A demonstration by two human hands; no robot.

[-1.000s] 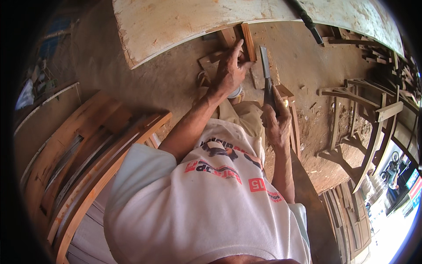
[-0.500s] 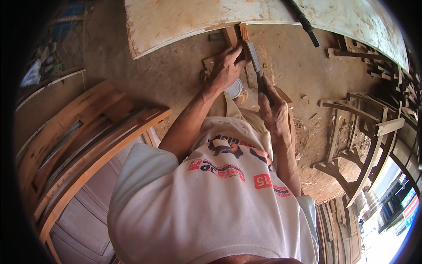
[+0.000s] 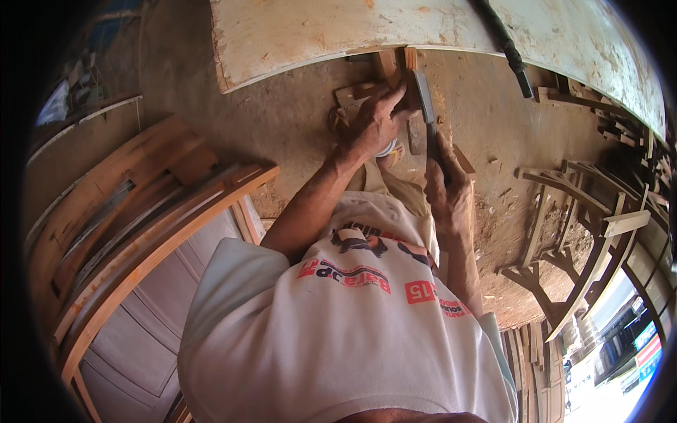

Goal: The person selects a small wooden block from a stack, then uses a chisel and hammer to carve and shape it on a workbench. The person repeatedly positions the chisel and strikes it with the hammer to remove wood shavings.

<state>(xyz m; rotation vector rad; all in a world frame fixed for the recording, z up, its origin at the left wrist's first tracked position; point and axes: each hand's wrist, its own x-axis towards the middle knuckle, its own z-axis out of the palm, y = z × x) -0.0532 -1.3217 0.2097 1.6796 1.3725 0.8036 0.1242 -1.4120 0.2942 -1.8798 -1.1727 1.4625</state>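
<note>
My left hand reaches forward and grips a small brown wooden piece that stands against the edge of the whitish workbench top. My right hand is shut on the dark handle of a chisel. Its flat metal blade points up at the wooden piece, just right of my left fingers. My white printed shirt fills the lower middle of the view, with both forearms stretching out from it.
Curved wooden frames lean at the left above a grey panelled door. Wooden chair frames stand at the right. Offcuts and shavings lie on the earthen floor. A black rod-like tool rests on the bench.
My left hand came down from a raised, finger-up pose and closed on the wooden piece. The chisel blade swung left toward that piece, and the view moved closer to the bench.
</note>
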